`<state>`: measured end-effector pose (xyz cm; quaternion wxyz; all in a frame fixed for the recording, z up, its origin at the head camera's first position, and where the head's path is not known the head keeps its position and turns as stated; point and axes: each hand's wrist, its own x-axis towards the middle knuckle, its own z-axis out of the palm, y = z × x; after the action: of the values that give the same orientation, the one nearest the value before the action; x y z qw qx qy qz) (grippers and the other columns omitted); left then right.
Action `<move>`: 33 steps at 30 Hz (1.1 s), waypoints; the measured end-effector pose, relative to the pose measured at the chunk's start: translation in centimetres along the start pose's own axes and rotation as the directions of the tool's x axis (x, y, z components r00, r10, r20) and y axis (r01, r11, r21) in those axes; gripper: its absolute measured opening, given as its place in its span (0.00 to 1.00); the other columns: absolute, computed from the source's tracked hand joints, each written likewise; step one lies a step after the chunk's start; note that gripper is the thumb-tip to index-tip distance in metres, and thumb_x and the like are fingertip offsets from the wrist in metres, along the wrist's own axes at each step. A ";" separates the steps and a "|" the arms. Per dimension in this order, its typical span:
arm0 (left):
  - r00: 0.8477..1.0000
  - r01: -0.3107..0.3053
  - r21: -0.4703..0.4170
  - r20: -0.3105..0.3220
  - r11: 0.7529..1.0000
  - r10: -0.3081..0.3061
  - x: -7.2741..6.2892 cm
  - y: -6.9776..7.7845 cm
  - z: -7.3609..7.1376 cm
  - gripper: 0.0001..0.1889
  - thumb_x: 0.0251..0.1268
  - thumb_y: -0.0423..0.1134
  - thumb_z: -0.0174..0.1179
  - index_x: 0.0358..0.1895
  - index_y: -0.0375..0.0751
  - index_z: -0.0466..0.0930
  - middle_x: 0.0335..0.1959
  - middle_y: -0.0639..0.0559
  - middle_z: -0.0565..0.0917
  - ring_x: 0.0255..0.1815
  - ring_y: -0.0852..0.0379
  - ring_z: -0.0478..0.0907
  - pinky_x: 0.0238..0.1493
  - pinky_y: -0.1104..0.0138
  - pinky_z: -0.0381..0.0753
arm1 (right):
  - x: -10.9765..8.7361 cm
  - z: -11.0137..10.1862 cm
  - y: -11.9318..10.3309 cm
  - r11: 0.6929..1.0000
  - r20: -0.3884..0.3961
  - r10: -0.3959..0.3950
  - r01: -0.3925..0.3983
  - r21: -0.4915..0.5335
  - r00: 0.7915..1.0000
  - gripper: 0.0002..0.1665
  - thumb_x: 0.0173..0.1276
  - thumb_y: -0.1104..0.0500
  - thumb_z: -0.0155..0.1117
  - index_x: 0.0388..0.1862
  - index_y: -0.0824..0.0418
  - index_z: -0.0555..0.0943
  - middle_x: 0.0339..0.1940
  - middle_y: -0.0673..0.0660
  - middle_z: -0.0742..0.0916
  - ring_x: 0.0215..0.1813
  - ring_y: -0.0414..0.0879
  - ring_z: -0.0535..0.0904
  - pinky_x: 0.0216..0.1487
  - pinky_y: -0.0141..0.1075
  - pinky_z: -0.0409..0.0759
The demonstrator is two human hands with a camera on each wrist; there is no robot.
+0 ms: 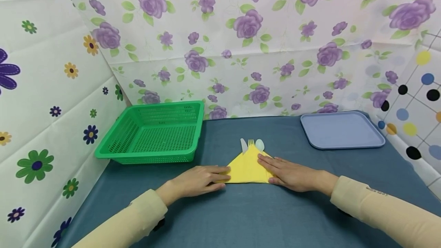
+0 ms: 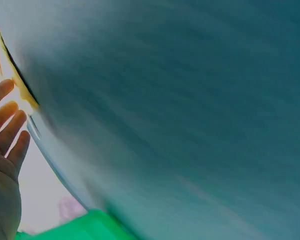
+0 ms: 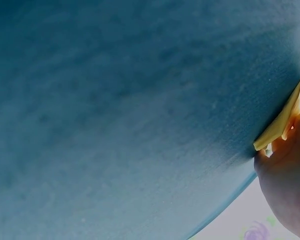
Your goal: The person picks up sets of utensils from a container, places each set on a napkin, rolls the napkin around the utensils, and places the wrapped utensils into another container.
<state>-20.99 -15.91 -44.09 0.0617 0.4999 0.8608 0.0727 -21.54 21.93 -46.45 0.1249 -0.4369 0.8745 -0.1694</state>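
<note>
A yellow napkin (image 1: 246, 168), folded to a peaked shape, lies mid-table in the head view. Out of its top stick a pale knife (image 1: 244, 145), a yellow fork (image 1: 251, 142) and a pale green spoon (image 1: 260, 145); their lower parts are hidden by the napkin. My left hand (image 1: 198, 181) rests its extended fingers on the napkin's left corner. On the right slope my right hand (image 1: 296, 173) lies flat with straight fingers. Both wrist views show the napkin's edge beside the fingers, the left hand (image 2: 7, 145) and the right hand (image 3: 285, 175) at the frame borders.
A green plastic basket (image 1: 148, 156) stands at the back left of the blue-covered table (image 1: 248, 217). At the back right lies a light blue tray (image 1: 342, 129). Flowered cloth (image 1: 220, 45) hangs behind, with patterned sheets at both sides.
</note>
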 end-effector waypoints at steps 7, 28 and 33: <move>0.999 -0.034 0.020 -0.010 0.999 0.034 3.9 1.3 0.1 0.30 0.87 0.54 0.45 0.83 0.47 0.59 0.84 0.50 0.58 0.84 0.55 0.54 0.80 0.57 0.60 | 0.1 0.1 0.0 1.000 0.003 -0.002 0.002 -0.013 1.000 0.42 0.87 0.46 0.48 0.88 0.59 0.45 0.88 0.55 0.48 0.87 0.53 0.46 0.82 0.60 0.52; 0.994 0.081 0.018 0.078 0.997 -0.082 7.0 1.8 1.5 0.37 0.87 0.60 0.35 0.87 0.46 0.39 0.87 0.52 0.41 0.87 0.54 0.37 0.85 0.54 0.40 | 0.1 -0.2 0.0 1.000 0.017 0.014 -0.013 -0.019 1.000 0.42 0.87 0.46 0.48 0.88 0.58 0.44 0.88 0.55 0.48 0.87 0.53 0.46 0.82 0.58 0.52; 0.989 0.106 0.006 0.100 0.994 -0.106 7.0 1.7 1.8 0.35 0.88 0.58 0.32 0.87 0.47 0.41 0.87 0.52 0.42 0.87 0.54 0.38 0.85 0.54 0.41 | 0.0 -0.2 0.0 1.000 0.016 0.015 -0.015 -0.024 1.000 0.42 0.87 0.46 0.48 0.88 0.58 0.45 0.88 0.55 0.48 0.87 0.52 0.46 0.82 0.58 0.52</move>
<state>-22.69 -8.85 -45.74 0.1085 0.4564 0.8820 0.0436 -21.57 21.96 -46.26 0.1283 -0.4332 0.8786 -0.1544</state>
